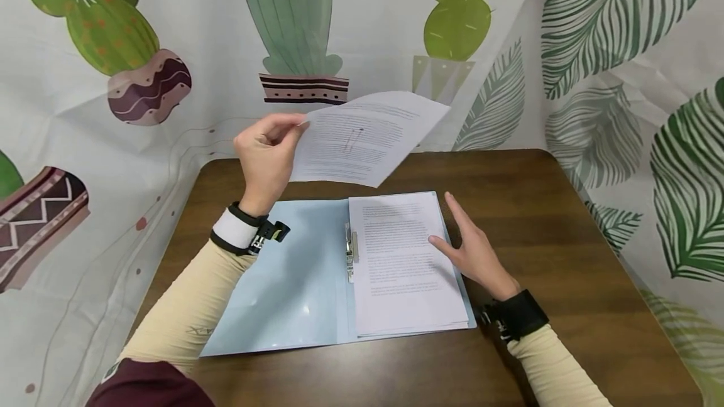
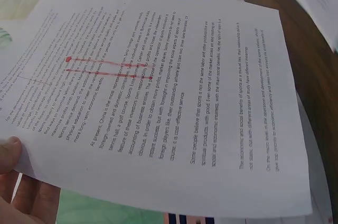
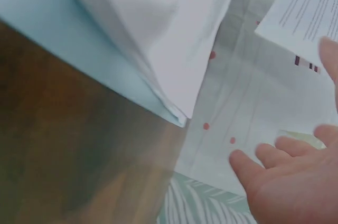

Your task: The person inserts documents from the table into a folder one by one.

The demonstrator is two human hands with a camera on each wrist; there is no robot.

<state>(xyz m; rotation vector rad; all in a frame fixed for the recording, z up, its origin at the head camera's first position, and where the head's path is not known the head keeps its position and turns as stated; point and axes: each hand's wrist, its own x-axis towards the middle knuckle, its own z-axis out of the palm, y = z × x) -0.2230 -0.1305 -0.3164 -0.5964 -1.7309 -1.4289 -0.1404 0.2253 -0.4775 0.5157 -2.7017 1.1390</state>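
My left hand [image 1: 267,159] pinches the left edge of a printed sheet of paper [image 1: 351,143], held up in the air beyond the folder. Two red lines with a red dot mark the sheet's text [image 2: 108,68] in the left wrist view. Below lies an open light blue folder [image 1: 288,269], with a metal clip [image 1: 351,253] near its fold. A stack of printed pages [image 1: 396,294] rests on the folder's right side. Over the right edge of that stack is my right hand [image 1: 475,253], fingers extended and holding nothing; whether it touches the pages I cannot tell.
The folder lies on a dark brown wooden table [image 1: 509,187]. Behind the table hangs a white cloth [image 1: 203,30] printed with cacti and leaves. Black straps with small cameras [image 1: 520,316] sit on both wrists.
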